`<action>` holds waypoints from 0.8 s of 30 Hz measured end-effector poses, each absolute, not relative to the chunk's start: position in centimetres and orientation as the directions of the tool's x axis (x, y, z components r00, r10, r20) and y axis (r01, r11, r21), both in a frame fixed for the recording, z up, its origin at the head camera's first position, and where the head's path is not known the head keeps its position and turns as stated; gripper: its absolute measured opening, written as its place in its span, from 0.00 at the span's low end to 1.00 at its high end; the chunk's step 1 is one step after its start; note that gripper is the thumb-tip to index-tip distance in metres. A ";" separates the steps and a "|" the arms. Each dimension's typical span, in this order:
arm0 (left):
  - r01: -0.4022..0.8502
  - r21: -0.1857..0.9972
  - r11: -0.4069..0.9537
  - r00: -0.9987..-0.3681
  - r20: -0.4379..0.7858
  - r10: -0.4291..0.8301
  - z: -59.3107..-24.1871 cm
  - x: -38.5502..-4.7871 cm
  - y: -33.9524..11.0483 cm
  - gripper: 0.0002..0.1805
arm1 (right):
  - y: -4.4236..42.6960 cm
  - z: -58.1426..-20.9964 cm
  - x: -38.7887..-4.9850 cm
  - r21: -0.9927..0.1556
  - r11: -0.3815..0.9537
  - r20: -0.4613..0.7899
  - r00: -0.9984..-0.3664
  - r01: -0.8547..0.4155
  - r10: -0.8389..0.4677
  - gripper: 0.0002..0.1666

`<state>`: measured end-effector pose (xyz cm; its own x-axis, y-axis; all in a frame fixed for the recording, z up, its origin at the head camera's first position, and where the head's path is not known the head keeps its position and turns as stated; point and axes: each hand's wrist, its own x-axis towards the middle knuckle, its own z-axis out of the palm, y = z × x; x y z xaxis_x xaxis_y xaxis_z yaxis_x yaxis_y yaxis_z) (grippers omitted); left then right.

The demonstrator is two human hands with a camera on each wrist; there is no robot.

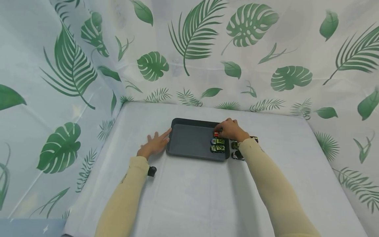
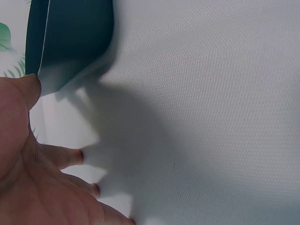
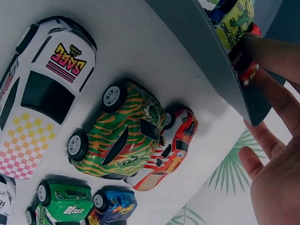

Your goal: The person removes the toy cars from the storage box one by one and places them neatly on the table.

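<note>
A dark grey tray [image 1: 189, 141] lies on the white-covered table. Inside its right end, my right hand [image 1: 231, 129] pinches a small red toy car [image 1: 216, 134] at the far corner; the fingers partly hide it. Two green toy cars stand in a column nearer me, one in the middle [image 1: 218, 142] and one at the front [image 1: 217, 149]. In the right wrist view the hand [image 3: 276, 187] reaches over the tray wall [image 3: 201, 51]. My left hand [image 1: 154, 144], fingers spread, touches the tray's left rim with the thumb [image 2: 32, 89]; its other fingertips rest on the table.
Right of the tray stand several toy cars: a white one with a checkered hood [image 3: 42, 98], an orange-and-green striped one [image 3: 122, 136], a red one [image 3: 171, 154], a green one [image 3: 68, 201] and a blue one [image 3: 115, 204]. Leaf-patterned curtains [image 1: 189, 59] enclose the table.
</note>
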<state>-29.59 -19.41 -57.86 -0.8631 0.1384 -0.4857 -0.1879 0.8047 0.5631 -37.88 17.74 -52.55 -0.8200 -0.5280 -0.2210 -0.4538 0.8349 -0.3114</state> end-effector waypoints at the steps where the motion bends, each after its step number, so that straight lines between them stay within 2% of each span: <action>1: -0.183 0.560 0.808 -0.866 -0.482 0.138 -58.0 -29.6 -19.4 0.32 | 17.7 -52.6 -37.9 -0.310 0.835 -0.219 -0.821 -0.455 -0.528 0.17; 8: -0.174 0.564 0.807 -0.869 -0.474 0.144 -57.0 -29.2 -19.2 0.33 | 17.6 -53.2 -38.0 -0.319 0.819 -0.192 -0.814 -0.477 -0.548 0.18; 18: -0.187 0.551 0.813 -0.866 -0.482 0.128 -59.0 -30.0 -19.6 0.33 | 17.4 -53.3 -37.6 -0.305 0.809 -0.145 -0.815 -0.502 -0.561 0.19; 24: -0.175 0.573 0.800 -0.870 -0.470 0.147 -58.8 -29.7 -19.8 0.33 | 17.1 -52.9 -37.6 -0.296 0.810 -0.142 -0.816 -0.506 -0.561 0.19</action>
